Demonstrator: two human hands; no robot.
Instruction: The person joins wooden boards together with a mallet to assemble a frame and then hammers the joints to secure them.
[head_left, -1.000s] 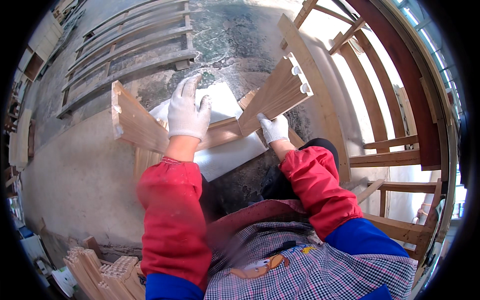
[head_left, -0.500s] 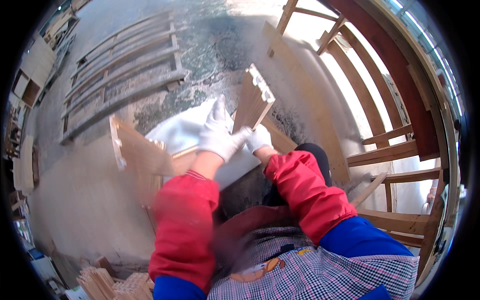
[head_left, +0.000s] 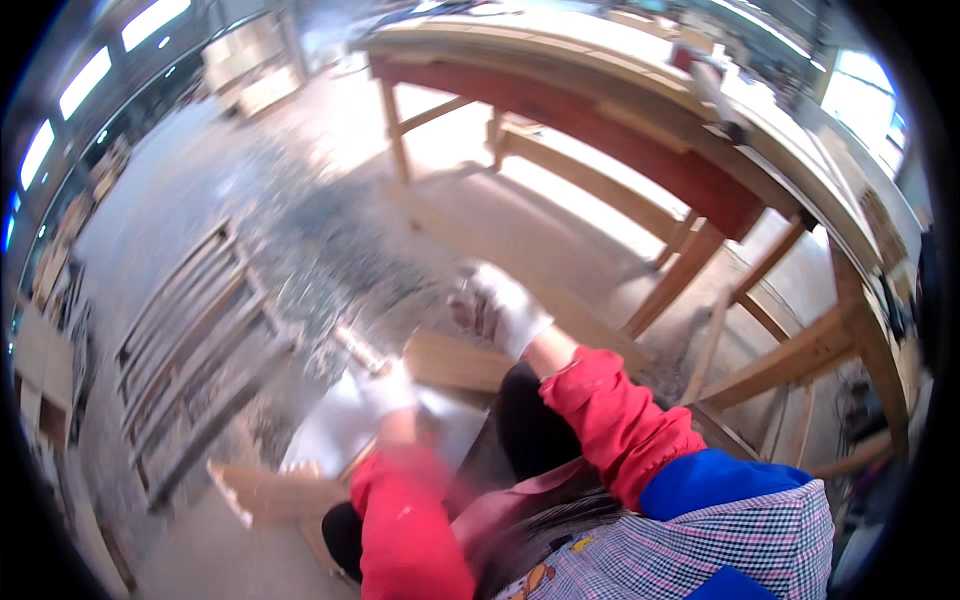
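Note:
My left hand (head_left: pixel 388 392), in a pale work glove, is closed on a wooden board (head_left: pixel 358 348) whose notched end points up and away from me. Beneath it a white sheet (head_left: pixel 325 420) lies on the floor between my knees. My right hand (head_left: pixel 505 308), gloved too, is raised ahead and to the right, apart from the board. Its fingers are curled in; whether anything small is inside them is hidden and blurred. Another wooden board (head_left: pixel 455 362) lies just past my right knee. A third wooden board (head_left: pixel 275 495) with a rough end stands by my left knee.
A wooden workbench (head_left: pixel 590 105) with a red apron and legs spans the far right, a hammer-like tool (head_left: pixel 715 95) on its edge. A slatted wooden pallet (head_left: pixel 195 350) lies on the floor at left. Stacked panels (head_left: pixel 250 65) stand far back.
My view has swung up and right toward the workbench. My right hand has left the board and moved out to the right, while my left hand keeps hold of it.

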